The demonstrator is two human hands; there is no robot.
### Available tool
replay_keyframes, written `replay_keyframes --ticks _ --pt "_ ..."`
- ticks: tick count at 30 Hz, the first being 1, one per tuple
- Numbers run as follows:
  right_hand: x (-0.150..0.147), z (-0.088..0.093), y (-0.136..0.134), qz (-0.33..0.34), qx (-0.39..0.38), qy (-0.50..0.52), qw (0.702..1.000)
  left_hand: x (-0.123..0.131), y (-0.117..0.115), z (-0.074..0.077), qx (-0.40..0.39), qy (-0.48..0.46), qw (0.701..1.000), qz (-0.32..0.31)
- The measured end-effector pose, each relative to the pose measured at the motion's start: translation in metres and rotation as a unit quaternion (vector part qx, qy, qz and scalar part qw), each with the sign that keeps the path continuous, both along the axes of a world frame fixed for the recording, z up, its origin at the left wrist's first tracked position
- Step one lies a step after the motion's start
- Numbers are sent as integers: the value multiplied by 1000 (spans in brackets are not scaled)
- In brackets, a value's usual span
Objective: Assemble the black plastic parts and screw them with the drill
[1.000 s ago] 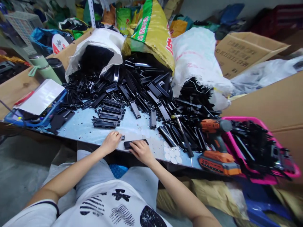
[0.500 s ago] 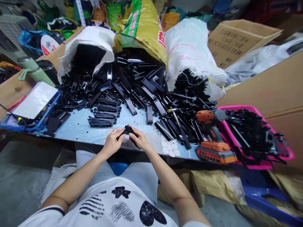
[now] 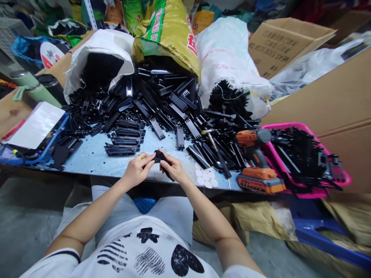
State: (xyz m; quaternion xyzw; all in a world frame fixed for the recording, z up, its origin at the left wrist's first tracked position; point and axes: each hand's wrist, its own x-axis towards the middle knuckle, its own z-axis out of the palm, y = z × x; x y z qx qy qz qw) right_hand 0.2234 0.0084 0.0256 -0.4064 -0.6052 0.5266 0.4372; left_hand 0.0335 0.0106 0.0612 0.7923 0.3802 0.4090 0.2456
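Observation:
Just above the front edge of the blue table [image 3: 95, 154], both hands meet at a small black plastic part [image 3: 159, 156]. My left hand [image 3: 138, 168] pinches its left end between thumb and fingers. My right hand [image 3: 173, 166] is closed around the right side, where a longer dark piece slants down below the fingers. The fingers cover much of the part, so I cannot tell how its pieces join. Beyond my left hand lies a stack of assembled black parts [image 3: 123, 139]. A flat grey-black part [image 3: 180, 138] rests beyond my right hand.
Three sacks, a white one [image 3: 116, 42], a yellow one [image 3: 171, 42] and another white one [image 3: 226, 54], spill black parts at the back. To the right are a hammer [image 3: 216, 152], white discs [image 3: 206, 177], a cordless drill [image 3: 259, 162] and a pink basket [image 3: 304, 127]. A blue tray [image 3: 46, 154] sits left.
The view has shifted slightly, moving the table's things a little left in the picture. Both hands still hold the black part, which has turned slightly between the fingers.

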Motion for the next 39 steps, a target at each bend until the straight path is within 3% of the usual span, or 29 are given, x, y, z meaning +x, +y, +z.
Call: replay_keyframes --ticks 5,13,18,23,29,35,37,39 --pt "13 3 1 31 29 -58 997 1 -9 3 -23 70 997 18" --pt "6 7 -1 -31 -1 -17 999 8 -5 9 -6 83 996 36" --pt "13 14 3 -39 105 -115 987 6 -1 8 -4 94 995 32" --pt "15 12 4 -32 91 -127 987 5 0 8 6 96 995 20" --pt "22 11 3 -29 196 -199 960 13 -9 -1 27 81 995 60" --pt "37 30 8 27 282 -264 922 17 -6 0 68 82 994 38" --pt "32 35 8 16 291 -260 921 24 -5 3 83 57 994 49" --pt "20 36 4 -37 291 -218 931 34 -5 5 101 6 990 96"
